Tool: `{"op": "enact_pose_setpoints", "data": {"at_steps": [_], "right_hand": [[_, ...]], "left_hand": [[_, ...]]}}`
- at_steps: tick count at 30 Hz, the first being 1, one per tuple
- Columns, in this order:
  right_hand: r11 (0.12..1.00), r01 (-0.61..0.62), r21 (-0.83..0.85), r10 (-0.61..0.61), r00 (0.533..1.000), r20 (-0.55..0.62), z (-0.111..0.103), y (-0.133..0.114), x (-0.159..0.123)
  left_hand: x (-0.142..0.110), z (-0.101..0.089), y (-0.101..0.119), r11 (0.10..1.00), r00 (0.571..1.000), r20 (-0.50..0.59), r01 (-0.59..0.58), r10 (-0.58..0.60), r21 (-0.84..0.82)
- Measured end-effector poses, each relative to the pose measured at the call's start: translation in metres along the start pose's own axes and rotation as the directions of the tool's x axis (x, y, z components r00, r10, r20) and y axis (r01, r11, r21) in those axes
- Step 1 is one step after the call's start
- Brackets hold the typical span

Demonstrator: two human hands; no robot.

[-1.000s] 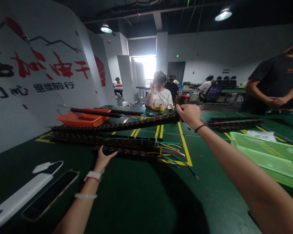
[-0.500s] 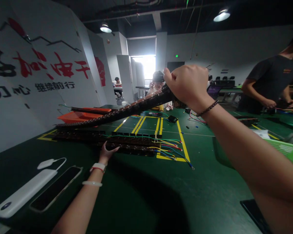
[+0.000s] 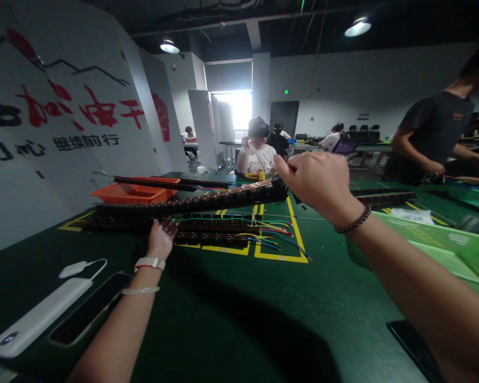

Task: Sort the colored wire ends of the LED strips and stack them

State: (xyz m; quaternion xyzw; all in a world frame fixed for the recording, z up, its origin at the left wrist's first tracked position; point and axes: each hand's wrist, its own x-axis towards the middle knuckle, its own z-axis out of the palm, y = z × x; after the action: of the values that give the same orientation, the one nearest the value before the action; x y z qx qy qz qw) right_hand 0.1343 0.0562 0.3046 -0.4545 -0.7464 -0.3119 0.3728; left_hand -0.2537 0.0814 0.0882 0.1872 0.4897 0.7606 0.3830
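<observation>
My right hand [image 3: 317,183] is closed on the near end of a long black cable drag chain [image 3: 223,201]. That end hangs raised above the table, and the chain slopes down to the left. Beneath it, more drag chains [image 3: 211,236] lie side by side, with coloured wires [image 3: 277,234] tipped by ring terminals coming out of their right ends. At the front edge of these lying chains is my left hand [image 3: 162,239], fingers stretched out and nothing gripped. Its fingertips touch or nearly touch the chains; shadow hides the exact contact.
An orange tray [image 3: 139,196] stands at the back left with chains across it. Nearer are a white power bank [image 3: 40,319] and a phone [image 3: 90,308]. Right are a green basket [image 3: 423,234] and a dark flat object [image 3: 415,346]. One person sits opposite; another stands at right.
My right hand lifted the drag chain's end high, then lowered it partway. My left hand has shifted slightly left, its fingers now stretched forward. The lying chains moved back slightly.
</observation>
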Motion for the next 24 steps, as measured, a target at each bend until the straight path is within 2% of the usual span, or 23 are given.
{"op": "enact_pose_setpoints", "data": {"at_steps": [3,5,10,14,17,21,24], "right_hand": [[0.998,-0.056,-0.018,0.058,0.995,0.083,0.01,0.004,-0.029],[0.997,-0.076,-0.011,0.077,0.989,0.124,0.014,0.005,-0.049],[0.996,-0.064,0.067,0.051,0.984,0.173,0.018,0.006,-0.089],[0.991,-0.082,0.105,0.06,0.978,0.197,0.017,0.012,-0.112],[0.982,-0.112,0.155,0.068,0.962,0.264,0.021,0.017,-0.132],[0.964,-0.143,0.223,0.046,0.919,0.392,0.035,0.018,-0.17],[0.949,-0.164,0.268,0.007,0.863,0.506,0.045,0.011,-0.202]], "left_hand": [[-0.001,0.016,0.019,0.991,0.996,0.074,0.053,-0.044,-0.123],[-0.003,0.023,0.028,0.98,0.995,0.087,0.071,-0.055,-0.186],[-0.014,0.025,0.041,0.956,0.995,0.081,0.077,-0.056,-0.282],[-0.031,0.015,0.046,0.947,0.994,0.105,0.068,-0.037,-0.315],[-0.047,0.001,0.044,0.946,0.994,0.1,0.077,-0.047,-0.314],[-0.063,-0.026,0.027,0.956,0.979,0.031,0.202,-0.2,-0.214],[-0.066,-0.043,0.009,0.951,0.955,-0.025,0.29,-0.294,-0.105]]}}
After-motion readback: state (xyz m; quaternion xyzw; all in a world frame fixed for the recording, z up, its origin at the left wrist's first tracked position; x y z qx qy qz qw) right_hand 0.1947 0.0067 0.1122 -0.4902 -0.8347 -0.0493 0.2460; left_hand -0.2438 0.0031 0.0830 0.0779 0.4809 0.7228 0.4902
